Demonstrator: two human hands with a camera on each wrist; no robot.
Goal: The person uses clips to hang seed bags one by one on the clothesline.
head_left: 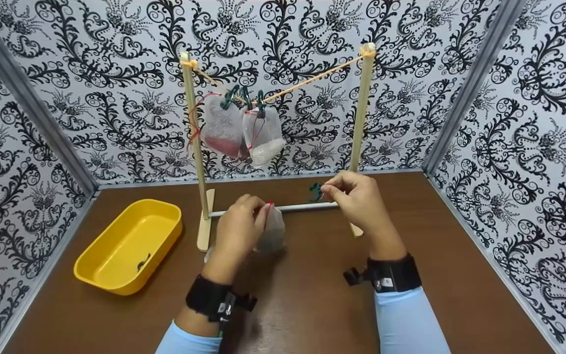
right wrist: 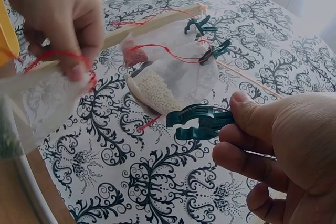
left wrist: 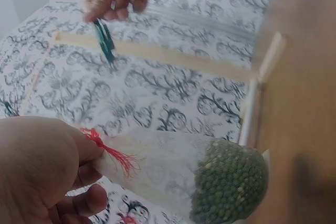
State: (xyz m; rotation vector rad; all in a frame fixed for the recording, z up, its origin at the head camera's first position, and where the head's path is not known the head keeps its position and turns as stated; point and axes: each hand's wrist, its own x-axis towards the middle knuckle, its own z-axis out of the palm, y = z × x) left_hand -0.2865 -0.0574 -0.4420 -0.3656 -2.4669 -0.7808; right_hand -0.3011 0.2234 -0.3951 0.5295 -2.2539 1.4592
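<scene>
My left hand [head_left: 240, 228] pinches the top of a sheer mesh pouch [head_left: 271, 236] beside its red drawstring [left wrist: 118, 156]. Green beans [left wrist: 229, 182] fill the pouch's lower end in the left wrist view. My right hand [head_left: 361, 204] holds a dark green clip [right wrist: 197, 123] between thumb and fingers, its jaws pointing away from the hand. Ahead of both hands, mesh pouches hang from a sagging orange string [head_left: 315, 78] by green clips [head_left: 261, 104]. One pouch [head_left: 223, 128] has reddish contents; another pouch [head_left: 263, 140] holds white grains. A further pouch between them is mostly hidden.
Two wooden posts [head_left: 361, 108] carry the string, joined low down by a white rod [head_left: 307, 207]. A yellow tub [head_left: 177, 216] stands at the left on the brown table [head_left: 312, 295], with a small dark item [head_left: 142, 262] inside. Patterned walls [head_left: 130, 93] enclose the back and sides.
</scene>
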